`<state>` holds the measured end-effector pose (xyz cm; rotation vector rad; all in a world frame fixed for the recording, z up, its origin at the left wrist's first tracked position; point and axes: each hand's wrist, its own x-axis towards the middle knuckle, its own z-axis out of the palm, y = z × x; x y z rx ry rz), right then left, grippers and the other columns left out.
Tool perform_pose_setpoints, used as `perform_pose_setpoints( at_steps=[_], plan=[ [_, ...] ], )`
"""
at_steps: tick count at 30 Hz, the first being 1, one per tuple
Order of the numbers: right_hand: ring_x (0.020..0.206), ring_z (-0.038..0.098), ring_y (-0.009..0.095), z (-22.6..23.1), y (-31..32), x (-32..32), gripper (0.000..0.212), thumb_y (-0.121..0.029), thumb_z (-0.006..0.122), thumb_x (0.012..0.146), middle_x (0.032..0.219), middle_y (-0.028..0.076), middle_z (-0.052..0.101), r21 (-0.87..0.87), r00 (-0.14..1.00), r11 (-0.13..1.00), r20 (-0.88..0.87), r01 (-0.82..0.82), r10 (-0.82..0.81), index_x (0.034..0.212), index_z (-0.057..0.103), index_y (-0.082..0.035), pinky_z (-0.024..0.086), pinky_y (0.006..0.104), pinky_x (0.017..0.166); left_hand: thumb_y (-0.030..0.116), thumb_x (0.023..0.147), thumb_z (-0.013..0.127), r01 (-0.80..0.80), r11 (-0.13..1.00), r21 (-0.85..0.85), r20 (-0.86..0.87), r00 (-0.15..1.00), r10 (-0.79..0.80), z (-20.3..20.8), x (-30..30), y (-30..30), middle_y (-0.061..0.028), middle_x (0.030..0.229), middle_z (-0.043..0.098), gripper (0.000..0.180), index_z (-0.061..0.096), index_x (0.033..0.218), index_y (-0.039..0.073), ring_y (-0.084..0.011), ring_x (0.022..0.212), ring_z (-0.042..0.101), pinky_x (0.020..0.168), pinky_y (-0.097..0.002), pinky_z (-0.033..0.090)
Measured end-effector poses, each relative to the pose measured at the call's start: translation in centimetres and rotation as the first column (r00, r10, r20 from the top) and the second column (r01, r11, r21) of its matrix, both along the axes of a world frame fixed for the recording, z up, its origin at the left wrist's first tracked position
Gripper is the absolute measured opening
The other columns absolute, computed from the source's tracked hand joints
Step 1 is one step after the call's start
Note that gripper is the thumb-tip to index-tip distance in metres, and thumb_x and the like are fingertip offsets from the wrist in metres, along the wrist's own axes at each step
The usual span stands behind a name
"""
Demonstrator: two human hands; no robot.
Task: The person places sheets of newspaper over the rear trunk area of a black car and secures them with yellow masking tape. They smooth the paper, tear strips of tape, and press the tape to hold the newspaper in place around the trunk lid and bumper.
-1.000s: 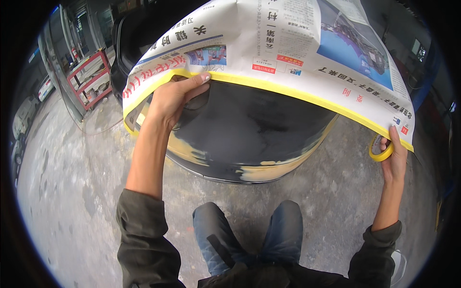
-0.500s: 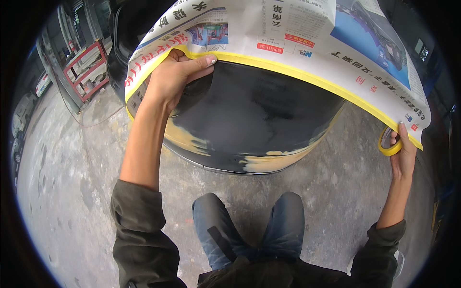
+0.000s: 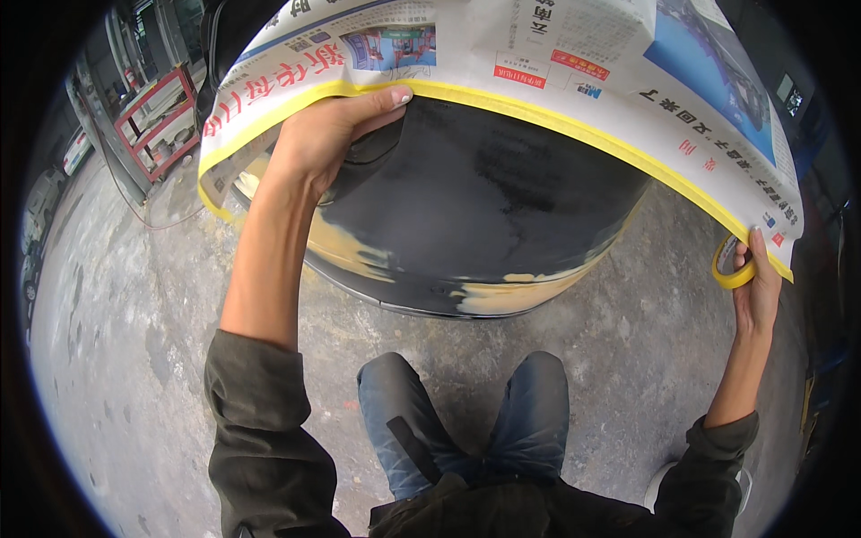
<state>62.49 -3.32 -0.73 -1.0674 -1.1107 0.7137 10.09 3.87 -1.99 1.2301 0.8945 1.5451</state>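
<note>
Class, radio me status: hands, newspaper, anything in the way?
Left hand holding taped newspaper. Right hand holding near its corner, plus tape roll. Black panel partly hidden behind left hand.

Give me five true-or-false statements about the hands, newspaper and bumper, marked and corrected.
1. The left hand is at the newspaper's taped edge. True.
2. The right hand is free of any tape roll. False: it holds a yellow tape roll.
3. A yellow tape strip runs along the newspaper's edge. True.
4. The black car bumper is entirely covered. False: much of it is exposed.
5. Tan patches show on the bumper. True.
</note>
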Motion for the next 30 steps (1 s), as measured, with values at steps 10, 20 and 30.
perform_pose_setpoints(
  at_steps=[10,20,30],
  plan=[
    [0.065,0.061,0.010,-0.1,0.8,-2.3,0.025,-0.012,0.073,0.097,0.082,0.007,0.069,0.033,0.997,0.997,-0.012,0.071,-0.070,0.116,0.061,-0.001,0.050,0.0215,0.060,-0.001,0.087,0.079,-0.093,0.995,-0.017,-0.003,0.996,0.093,0.2,0.8,-1.1,-0.0131,0.116,0.068,0.040,0.060,0.122,-0.005,-0.0246,0.110,0.068,0.100,-0.0354,0.059],
    [0.066,0.063,0.009,0.4,2.5,-1.6,0.026,-0.010,0.076,0.094,0.085,0.008,0.069,0.040,0.998,0.998,0.045,0.044,-0.046,0.113,0.062,0.000,0.050,0.0219,0.058,0.002,0.083,0.084,-0.133,0.991,0.006,0.002,0.991,0.133,-0.4,1.1,-1.6,-0.0123,0.116,0.068,0.044,0.062,0.121,-0.003,-0.0220,0.107,0.068,0.097,-0.0325,0.058],
    [0.064,0.063,0.008,0.8,2.0,-2.2,0.029,-0.011,0.078,0.092,0.087,0.005,0.069,0.044,0.994,0.997,0.080,0.065,-0.068,0.114,0.063,-0.001,0.050,0.0202,0.054,0.040,0.089,0.081,-0.115,0.950,-0.290,-0.251,0.967,0.041,-2.8,1.5,-3.9,0.0016,0.068,0.058,0.039,0.061,0.081,0.008,-0.0056,0.059,0.053,0.051,-0.0193,0.034]
  ],
)
